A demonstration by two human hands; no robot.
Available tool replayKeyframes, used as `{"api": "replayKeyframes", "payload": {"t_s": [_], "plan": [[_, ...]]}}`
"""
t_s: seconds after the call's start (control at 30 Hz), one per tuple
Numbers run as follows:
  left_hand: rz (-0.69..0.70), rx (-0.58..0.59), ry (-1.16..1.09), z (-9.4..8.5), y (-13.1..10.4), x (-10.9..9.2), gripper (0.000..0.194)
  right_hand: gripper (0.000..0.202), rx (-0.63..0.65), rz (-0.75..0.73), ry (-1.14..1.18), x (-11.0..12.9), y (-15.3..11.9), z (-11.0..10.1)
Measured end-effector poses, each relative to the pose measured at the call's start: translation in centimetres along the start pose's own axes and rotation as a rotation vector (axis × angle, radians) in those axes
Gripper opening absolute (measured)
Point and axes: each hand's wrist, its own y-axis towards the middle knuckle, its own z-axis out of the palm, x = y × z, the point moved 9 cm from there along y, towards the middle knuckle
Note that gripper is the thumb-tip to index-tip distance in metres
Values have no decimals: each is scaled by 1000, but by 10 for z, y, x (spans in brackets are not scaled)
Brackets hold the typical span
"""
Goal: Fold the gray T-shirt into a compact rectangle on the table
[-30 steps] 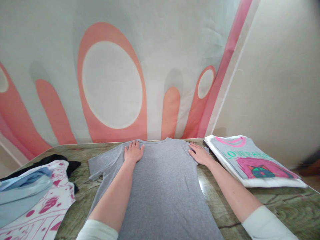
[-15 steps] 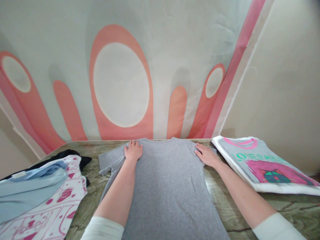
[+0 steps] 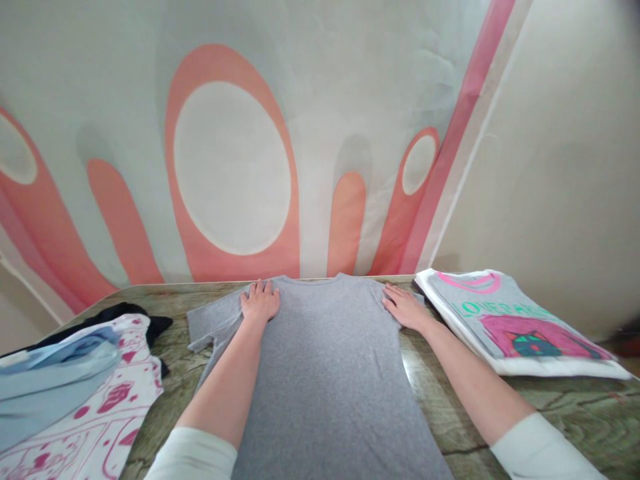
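A grey T-shirt (image 3: 325, 360) lies spread on the wood-grain table, its neckline at the far edge and its lower part running out of view toward me. My left hand (image 3: 261, 301) rests flat on the left shoulder of the shirt, fingers stretched out. Over at the right sleeve, my right hand (image 3: 406, 308) also lies flat, fingers extended and pressing on the cloth. The left sleeve sticks out to the side with some creases. Much of the right sleeve is hidden under my right hand.
To the right sits a stack of folded shirts (image 3: 530, 330), the top one grey with a pink collar and a printed picture. Loose clothes (image 3: 65, 373) in light blue, white-and-pink and black lie at the left. Behind the table (image 3: 575, 417) rises a wall with a pink-and-orange printed sheet.
The camera view has turned slightly to the right, so everything sits a little further left. Both hands stay flat at the same places on the T-shirt.
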Motion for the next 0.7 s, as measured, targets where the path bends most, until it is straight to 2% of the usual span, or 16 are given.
{"api": "replayKeyframes", "payload": {"t_s": [0.1, 0.17, 0.23, 0.27, 0.3, 0.33, 0.4, 0.43, 0.47, 0.53, 0.6, 0.7], "plan": [[-13, -7, 17, -5, -2, 0, 56, 53, -21, 4, 9, 2, -1, -4], [-12, -71, 61, -19, -7, -6, 54, 52, -35, 10, 19, 3, -1, -8], [39, -151, 107, -38, -16, -24, 52, 50, -36, 15, 30, 4, -2, -10], [95, -167, 116, -46, -22, -39, 53, 49, -35, 17, 34, 5, -2, -11], [150, -125, 104, -48, -29, -56, 53, 49, -35, 19, 39, 6, -2, -11], [211, -38, 76, -47, -38, -75, 53, 48, -39, 19, 43, 6, -2, -12], [446, 193, 7, -36, -65, -126, 52, 46, -61, 4, 53, 9, -4, -15], [565, 258, -25, -35, -82, -153, 52, 45, -84, -6, 60, 10, -4, -18], [669, 304, -45, -33, -99, -176, 52, 45, -116, -8, 68, 11, -6, -22], [779, 336, -79, -29, -125, -212, 52, 44, -195, 30, 81, 8, -9, -30], [825, 314, -121, -25, -140, -236, 56, 43, -272, 106, 78, 2, -14, -39], [837, 266, -168, -16, -147, -251, 63, 42, -292, 166, 45, -3, -19, -42]]}}
